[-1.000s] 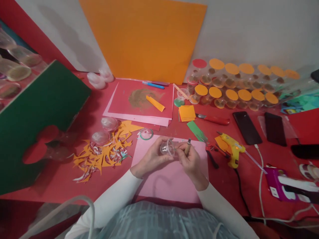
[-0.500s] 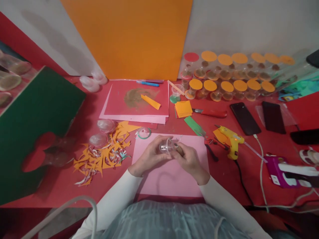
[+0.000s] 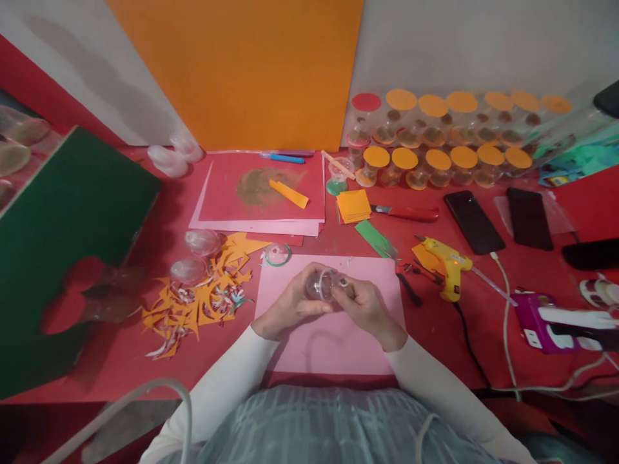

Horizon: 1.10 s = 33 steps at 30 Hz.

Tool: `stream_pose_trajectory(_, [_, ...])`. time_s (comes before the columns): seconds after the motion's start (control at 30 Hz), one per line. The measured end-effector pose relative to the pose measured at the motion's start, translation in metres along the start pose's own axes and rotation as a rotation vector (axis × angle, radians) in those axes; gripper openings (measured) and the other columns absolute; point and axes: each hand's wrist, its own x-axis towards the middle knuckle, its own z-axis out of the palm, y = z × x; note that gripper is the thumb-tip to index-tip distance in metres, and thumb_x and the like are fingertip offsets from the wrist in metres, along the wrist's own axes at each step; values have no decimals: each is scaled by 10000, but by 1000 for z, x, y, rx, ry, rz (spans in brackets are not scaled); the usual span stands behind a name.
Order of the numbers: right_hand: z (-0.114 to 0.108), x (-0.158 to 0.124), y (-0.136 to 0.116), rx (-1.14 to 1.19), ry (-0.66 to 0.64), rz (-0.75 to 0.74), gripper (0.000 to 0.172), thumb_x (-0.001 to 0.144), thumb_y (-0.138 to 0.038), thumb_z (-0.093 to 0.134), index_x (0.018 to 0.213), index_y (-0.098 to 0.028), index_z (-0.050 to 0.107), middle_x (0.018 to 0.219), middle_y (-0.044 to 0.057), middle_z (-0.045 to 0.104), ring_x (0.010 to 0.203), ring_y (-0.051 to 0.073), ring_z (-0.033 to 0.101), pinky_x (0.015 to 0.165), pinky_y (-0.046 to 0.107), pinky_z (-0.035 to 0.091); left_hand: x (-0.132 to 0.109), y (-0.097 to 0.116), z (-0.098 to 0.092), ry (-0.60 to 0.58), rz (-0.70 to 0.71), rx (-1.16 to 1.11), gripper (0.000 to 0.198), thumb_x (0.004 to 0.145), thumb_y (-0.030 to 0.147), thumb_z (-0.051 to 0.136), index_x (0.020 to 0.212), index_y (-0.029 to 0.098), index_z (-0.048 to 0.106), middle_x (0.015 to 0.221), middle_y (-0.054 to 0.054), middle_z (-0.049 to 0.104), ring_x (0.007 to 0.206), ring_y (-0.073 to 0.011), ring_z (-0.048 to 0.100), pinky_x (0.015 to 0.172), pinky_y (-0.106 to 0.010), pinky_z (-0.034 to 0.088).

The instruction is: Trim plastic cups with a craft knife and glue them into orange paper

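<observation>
Near the pink sheet's far edge, a clear cup is clasped by the left hand, rim toward the right hand's pinched tool.

Held cup: clear plastic, smooth, glossy. Held brown rod: dull; material unclear. Work sheet: pink paper, smooth, matt. Cuttings: matt paper, ragged-edged. Patch on red sheet: brown, granular, rough. Caps on lined-up vessels: matt orange paper; vessels beneath, clear glossy plastic. Knife: metal blade, smooth red plastic handle. Glue gun: yellow plastic body. Phone: black, glossy face. Sleeves: white cloth, matt. Table: red, smooth, low sheen.
</observation>
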Motion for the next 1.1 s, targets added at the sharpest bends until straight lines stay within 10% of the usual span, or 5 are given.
stream_pose_trajectory(0.6, [6,-2,-3,300,-115,151,590,848,-667,537,484,-242,347,455,-43,393,426,95,339,409,239,322,-4,6,7,-86,-43,-296,540,681,499,861,1043,189,607,971,-53,675,769,-156,634,700,-286,516])
stream_pose_trajectory(1.1, [4,1,0,37,24,7,418,834,-524,579,586,-241,397,501,-56,412,465,110,413,463,234,328,-1,-13,3,150,61,127,723,538,599,905,1040,199,571,996,-56,685,836,-187,636,720,-268,492])
